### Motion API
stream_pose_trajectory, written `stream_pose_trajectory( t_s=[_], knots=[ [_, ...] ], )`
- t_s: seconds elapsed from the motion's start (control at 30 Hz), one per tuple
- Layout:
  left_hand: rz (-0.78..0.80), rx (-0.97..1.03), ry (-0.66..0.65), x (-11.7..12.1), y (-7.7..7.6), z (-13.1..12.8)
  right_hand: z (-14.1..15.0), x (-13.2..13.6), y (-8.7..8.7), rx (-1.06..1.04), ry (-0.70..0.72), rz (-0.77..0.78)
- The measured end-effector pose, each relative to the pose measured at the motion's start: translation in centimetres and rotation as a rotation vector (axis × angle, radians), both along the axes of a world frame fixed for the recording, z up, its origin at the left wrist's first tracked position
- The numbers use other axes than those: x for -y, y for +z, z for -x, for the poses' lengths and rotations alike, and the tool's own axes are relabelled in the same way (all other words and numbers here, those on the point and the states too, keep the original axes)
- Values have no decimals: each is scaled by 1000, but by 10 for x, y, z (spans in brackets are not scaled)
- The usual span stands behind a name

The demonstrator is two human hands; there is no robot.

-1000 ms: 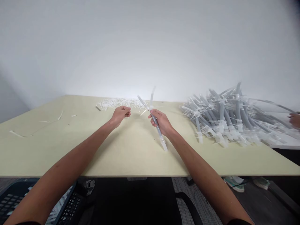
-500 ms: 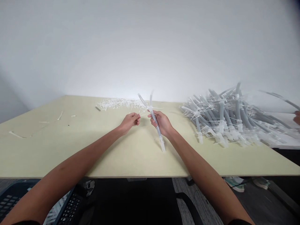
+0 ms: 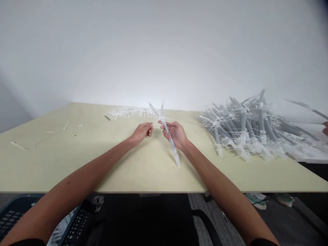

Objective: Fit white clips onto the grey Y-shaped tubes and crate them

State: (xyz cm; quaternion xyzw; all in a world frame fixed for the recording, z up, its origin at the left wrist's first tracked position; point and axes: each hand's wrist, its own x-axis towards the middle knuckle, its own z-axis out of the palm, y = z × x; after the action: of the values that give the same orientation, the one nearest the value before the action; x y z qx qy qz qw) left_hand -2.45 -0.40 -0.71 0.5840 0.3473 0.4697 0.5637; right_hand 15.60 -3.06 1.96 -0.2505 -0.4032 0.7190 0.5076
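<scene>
right now the right hand [image 3: 174, 134] is clenched around a forked length of clear grey tube [image 3: 172, 145], holding it over the middle of the table [image 3: 51, 164] — two arms point up and away past the fingers, and a white fitting [image 3: 176, 160] ends the lower stem, nearest the person. the left hand [image 3: 141, 134] sits just beside it, its fingers pinched shut on what looks like a thin white cable tie [image 3: 151, 125], though the strip is too fine to be sure of. its tip reaches toward the fork of the tube, but whether it touches or passes through there, i can't tell. behind the hands lies a loose pile of white cable ties [image 3: 130, 112], and off to the right a big heap of tubes [image 3: 246, 133], many with white ties and fittings on them. going by that heap, a good amount of the work looks done already — though the pile of loose ties suggests plenty is left. at the far right edge a co-worker's hand [image 3: 326, 129] holds a long grey tube [image 3: 307, 108]. a few white scraps [image 3: 17, 146] lie on the left of the table.
</scene>
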Motion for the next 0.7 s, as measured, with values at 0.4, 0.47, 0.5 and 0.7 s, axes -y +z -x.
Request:
stream_pose_trajectory(
  t_s=[0.4, 0.47, 0.5, 0.7],
  knots=[
    [-5, 28, -63, 4, 1, -5, 0, -3, -3, -74, 50, 47],
    [5, 46, -54, 4, 0, -5, 1, -2, -3, -62, 48, 46],
    [12, 59, -53, 4, 0, -6, 1, -2, -3, -54, 45, 46],
    [46, 122, -80, 5, 2, -8, 4, -1, -3, 46, 11, 21]
  ],
)
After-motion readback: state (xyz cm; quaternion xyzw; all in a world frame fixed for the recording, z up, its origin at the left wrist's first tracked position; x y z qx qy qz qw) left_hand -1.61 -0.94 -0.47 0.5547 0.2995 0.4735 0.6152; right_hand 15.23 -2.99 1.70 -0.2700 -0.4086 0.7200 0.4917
